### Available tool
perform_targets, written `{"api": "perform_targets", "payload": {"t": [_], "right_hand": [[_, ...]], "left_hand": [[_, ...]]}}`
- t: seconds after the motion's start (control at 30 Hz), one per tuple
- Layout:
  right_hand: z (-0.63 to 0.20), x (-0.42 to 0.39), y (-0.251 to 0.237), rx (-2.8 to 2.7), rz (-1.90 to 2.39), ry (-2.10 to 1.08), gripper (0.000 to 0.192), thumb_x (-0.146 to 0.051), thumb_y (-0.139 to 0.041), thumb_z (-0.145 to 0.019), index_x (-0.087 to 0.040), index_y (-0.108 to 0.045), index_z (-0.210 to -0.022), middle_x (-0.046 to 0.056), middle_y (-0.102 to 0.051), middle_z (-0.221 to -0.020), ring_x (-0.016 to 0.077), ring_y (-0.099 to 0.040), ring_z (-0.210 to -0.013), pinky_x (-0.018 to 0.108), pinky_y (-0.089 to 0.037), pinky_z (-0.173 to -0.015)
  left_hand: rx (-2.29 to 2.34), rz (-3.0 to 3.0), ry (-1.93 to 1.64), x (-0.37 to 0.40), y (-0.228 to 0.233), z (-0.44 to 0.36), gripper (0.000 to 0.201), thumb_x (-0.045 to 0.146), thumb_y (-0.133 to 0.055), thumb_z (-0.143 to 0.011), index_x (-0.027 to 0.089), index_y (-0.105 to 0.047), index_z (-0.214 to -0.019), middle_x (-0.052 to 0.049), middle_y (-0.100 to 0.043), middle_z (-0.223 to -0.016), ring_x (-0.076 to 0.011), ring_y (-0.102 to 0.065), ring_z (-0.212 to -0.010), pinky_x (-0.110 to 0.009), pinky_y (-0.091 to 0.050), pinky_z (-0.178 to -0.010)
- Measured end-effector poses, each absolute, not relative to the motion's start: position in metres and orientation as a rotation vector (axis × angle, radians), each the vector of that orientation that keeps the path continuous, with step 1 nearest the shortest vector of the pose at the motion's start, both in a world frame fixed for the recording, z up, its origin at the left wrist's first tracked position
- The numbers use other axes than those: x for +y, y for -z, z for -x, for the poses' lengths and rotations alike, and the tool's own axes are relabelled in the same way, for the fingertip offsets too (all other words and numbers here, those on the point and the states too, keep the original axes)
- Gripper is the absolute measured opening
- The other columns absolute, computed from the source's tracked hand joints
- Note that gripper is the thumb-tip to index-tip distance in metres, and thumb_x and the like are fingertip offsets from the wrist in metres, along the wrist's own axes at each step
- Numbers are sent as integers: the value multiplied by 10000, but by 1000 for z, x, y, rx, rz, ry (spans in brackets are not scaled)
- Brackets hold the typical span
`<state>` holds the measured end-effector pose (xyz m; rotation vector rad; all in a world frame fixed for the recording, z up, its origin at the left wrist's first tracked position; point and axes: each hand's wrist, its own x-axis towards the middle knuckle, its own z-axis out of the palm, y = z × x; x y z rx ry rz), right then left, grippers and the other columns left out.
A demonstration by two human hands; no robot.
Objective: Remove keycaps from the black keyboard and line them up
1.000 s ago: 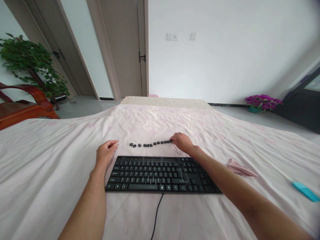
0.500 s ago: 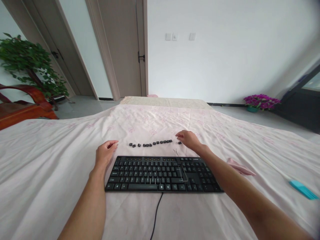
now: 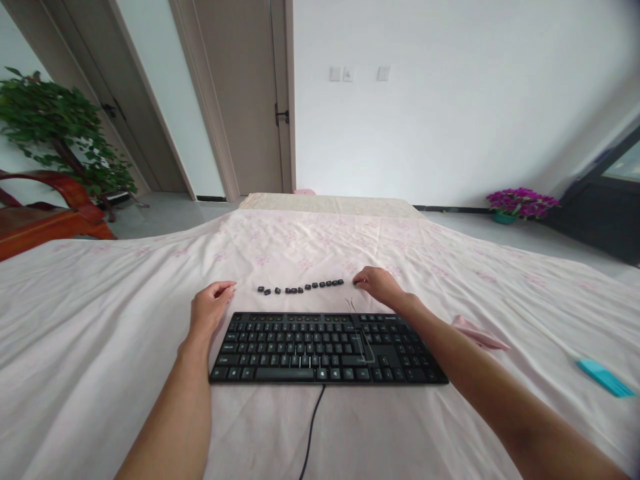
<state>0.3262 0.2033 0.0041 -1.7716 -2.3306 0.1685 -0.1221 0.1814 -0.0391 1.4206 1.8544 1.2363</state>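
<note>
The row of keycaps (image 3: 301, 288) runs left to right behind the keyboard (image 3: 327, 347); the right hand (image 3: 379, 285), fingers curled, touches its right end.

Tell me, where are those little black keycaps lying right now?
The keycaps lie in a row on the pink sheet, just beyond the keyboard, between the left hand and right hand.
</note>
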Motion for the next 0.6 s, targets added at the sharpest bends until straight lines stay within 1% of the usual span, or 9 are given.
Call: {"api": "perform_targets", "payload": {"t": [0.1,0.23,0.47,0.6], "right_hand": [[-320,209,-2,-2310,1746,-179,195,-252,-612,-849,-260,-747,-990,10,-713,-1002,171,-642,-908,235,-444,-793],[-309,214,-1,-2318,1738,-172,184,-255,-618,-850,-265,-747,-982,6,-706,-1025,168,-637,-932,230,-443,-807],[-301,218,1,-2346,1749,-161,189,-229,-633,-829,-266,-747,-974,10,-697,-1009,169,-632,-925,231,-440,-788],[-303,218,0,-2344,1762,-174,236,-227,-634,-824,-256,-729,-1038,14,-699,-1000,165,-635,-897,233,-442,-777]], "left_hand": [[1850,-1412,-1256,183,41,123,368,429,-632,-732,197,-736,-998,-54,-741,-837,-209,-688,-761,-307,-513,-776],[1843,-1425,-1254,184,43,124,375,433,-633,-730,200,-737,-1004,-53,-743,-838,-210,-690,-768,-304,-512,-772],[1823,-1386,-1287,184,43,123,375,426,-649,-717,188,-742,-992,-59,-745,-847,-211,-687,-766,-306,-519,-774],[1802,-1397,-1289,184,44,123,370,427,-645,-728,196,-735,-1003,-55,-743,-860,-211,-690,-788,-301,-519,-769]]}}
